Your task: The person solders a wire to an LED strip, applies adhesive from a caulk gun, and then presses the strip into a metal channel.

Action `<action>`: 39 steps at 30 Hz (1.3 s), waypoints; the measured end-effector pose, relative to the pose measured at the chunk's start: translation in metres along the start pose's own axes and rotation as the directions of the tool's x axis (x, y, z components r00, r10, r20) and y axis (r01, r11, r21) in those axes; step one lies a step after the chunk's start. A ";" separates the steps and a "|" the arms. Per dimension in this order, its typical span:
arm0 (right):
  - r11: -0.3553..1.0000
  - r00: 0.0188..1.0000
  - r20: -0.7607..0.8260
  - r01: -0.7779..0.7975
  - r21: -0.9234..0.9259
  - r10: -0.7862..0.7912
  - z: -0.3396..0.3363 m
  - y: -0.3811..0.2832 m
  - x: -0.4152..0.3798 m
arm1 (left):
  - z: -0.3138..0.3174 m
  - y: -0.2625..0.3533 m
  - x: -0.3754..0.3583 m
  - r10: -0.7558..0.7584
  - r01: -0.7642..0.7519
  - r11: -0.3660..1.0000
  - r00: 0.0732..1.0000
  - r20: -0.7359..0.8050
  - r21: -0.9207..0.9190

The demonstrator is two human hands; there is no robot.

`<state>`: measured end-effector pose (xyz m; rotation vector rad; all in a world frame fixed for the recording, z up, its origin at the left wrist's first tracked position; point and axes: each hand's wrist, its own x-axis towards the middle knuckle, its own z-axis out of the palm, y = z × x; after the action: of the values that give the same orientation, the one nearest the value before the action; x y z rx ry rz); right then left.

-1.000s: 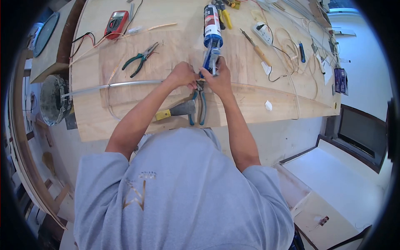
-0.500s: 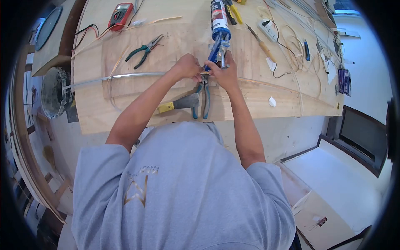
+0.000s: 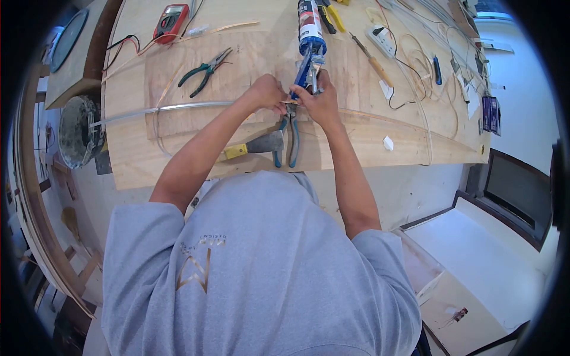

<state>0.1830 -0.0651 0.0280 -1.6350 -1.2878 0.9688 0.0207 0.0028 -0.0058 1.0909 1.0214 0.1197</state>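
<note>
Both hands meet over the wooden board, just above blue-handled pliers (image 3: 294, 142). My left hand (image 3: 268, 94) has its fingers pinched at a long thin strip (image 3: 190, 106); the exact grip is too small to make out. Close beside it, my right hand (image 3: 319, 104) is closed at the same strip, its held part hidden. A caulking gun with a blue and white cartridge (image 3: 310, 29) lies directly beyond my right hand, its handle end close to the fingers. A scraper with a yellow handle (image 3: 236, 151) rests left of the pliers.
Green-handled pliers (image 3: 205, 74) and a red multimeter (image 3: 171, 22) lie at the left. To the right are a soldering iron (image 3: 374, 61), a white power strip (image 3: 382, 40), a blue cutter (image 3: 437, 70) and loose cables. A round bucket (image 3: 79, 132) stands off the table's left edge.
My left hand has shifted very slightly, with its fingers still near the strip. The fingers of my right hand have moved a little around the gun's handle end.
</note>
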 end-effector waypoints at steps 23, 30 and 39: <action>0.965 0.984 -0.037 0.164 -0.204 -0.175 0.002 0.012 0.003 | -0.001 0.009 -0.002 -0.046 0.044 0.996 0.999 0.024 0.073; 0.943 0.979 0.035 0.204 -0.264 -0.202 -0.003 0.007 0.007 | 0.000 0.006 -0.001 -0.024 0.025 0.999 1.000 -0.011 0.043; 0.967 0.990 0.062 0.140 -0.214 -0.129 -0.006 0.005 0.005 | -0.010 0.011 -0.005 -0.021 0.021 1.000 0.995 0.099 -0.001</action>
<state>0.1914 -0.0622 0.0252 -1.6706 -1.5627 0.8114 0.0153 0.0126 0.0051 1.0734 0.9439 0.0492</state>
